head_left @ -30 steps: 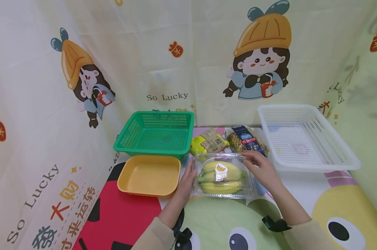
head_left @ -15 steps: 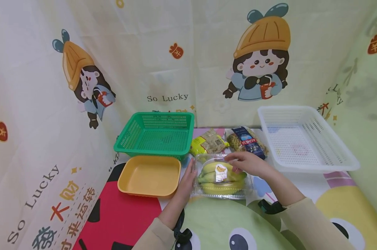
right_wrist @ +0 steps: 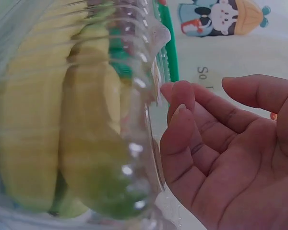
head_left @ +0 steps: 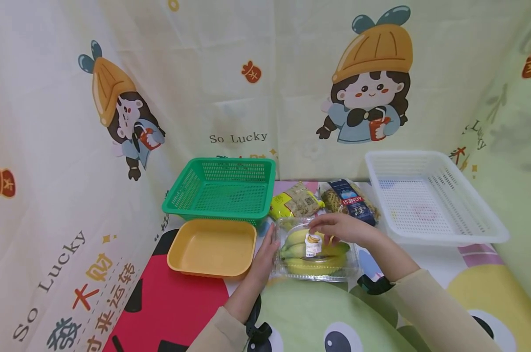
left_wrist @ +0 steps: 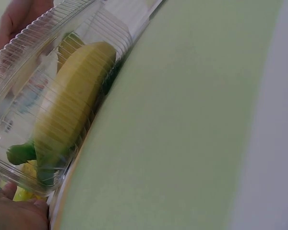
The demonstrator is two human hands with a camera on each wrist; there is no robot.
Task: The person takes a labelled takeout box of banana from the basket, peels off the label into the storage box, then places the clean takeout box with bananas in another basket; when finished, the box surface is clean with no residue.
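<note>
Left hand bracing near left side of clear box — fingers lying straight, not grasping. Right hand reaching over lid, fingers released, loosely bent; contact unclear. Box sitting on counter between hands, bananas showing through. Best handling likely: left steadying wall lightly, right working at rim — not pressing flexible top. Yellow tray standing left, two bags lying behind, green basket standing farther back.
</note>
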